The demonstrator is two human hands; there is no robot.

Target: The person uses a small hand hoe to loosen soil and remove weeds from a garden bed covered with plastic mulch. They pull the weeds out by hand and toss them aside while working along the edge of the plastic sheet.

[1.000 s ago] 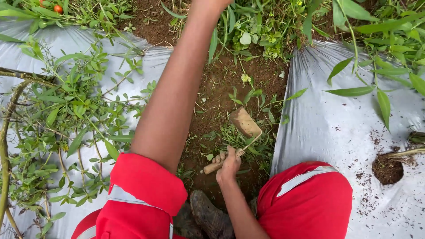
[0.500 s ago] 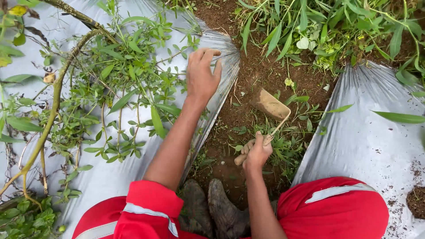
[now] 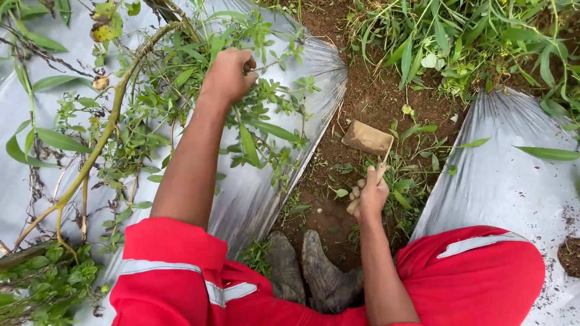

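My left hand (image 3: 228,75) is clenched on a leafy weed stem (image 3: 266,65) over the silver plastic sheet (image 3: 254,193), gripping low for purchase. My right hand (image 3: 370,196) grasps the hoe (image 3: 367,137) by its short handle, the muddy flat blade resting on the soil furrow (image 3: 368,96) between sheets.

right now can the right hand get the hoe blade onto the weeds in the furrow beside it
Probably yes. The right hand already grips the small hoe, its blade resting on bare soil, with the low weeds directly beside it and nothing between. The left hand is off in the leafy stems.
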